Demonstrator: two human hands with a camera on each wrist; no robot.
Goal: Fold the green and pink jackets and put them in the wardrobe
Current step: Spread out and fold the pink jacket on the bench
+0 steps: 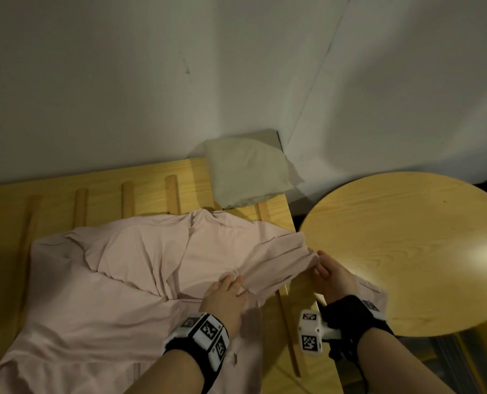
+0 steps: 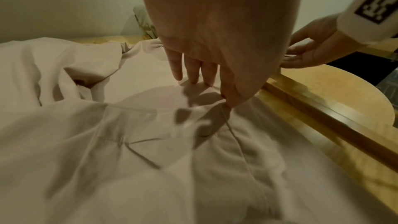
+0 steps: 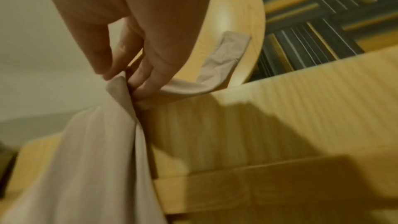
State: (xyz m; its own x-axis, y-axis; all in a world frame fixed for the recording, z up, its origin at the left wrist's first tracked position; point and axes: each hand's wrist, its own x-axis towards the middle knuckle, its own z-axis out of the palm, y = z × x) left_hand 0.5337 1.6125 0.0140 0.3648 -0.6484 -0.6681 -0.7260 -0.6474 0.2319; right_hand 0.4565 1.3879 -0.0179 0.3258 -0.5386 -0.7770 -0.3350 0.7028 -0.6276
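The pink jacket [image 1: 122, 274] lies spread and creased on a wooden slatted platform [image 1: 108, 194]. My left hand [image 1: 230, 285] rests on its right side, and in the left wrist view its straight fingertips [image 2: 193, 77] press down on the pink cloth [image 2: 129, 142]. My right hand [image 1: 322, 268] pinches the jacket's right sleeve between thumb and fingers [image 3: 125, 77] at the platform's right edge. The sleeve's cuff [image 3: 228, 48] trails onto the round table. The green jacket [image 1: 245, 172] sits folded at the platform's far right corner, against the wall.
A round wooden table [image 1: 407, 237] stands directly to the right of the platform, almost touching it. A white wall [image 1: 151, 81] runs behind both. Patterned dark floor [image 3: 323, 23] shows beyond the table. Bare slats lie at the far left.
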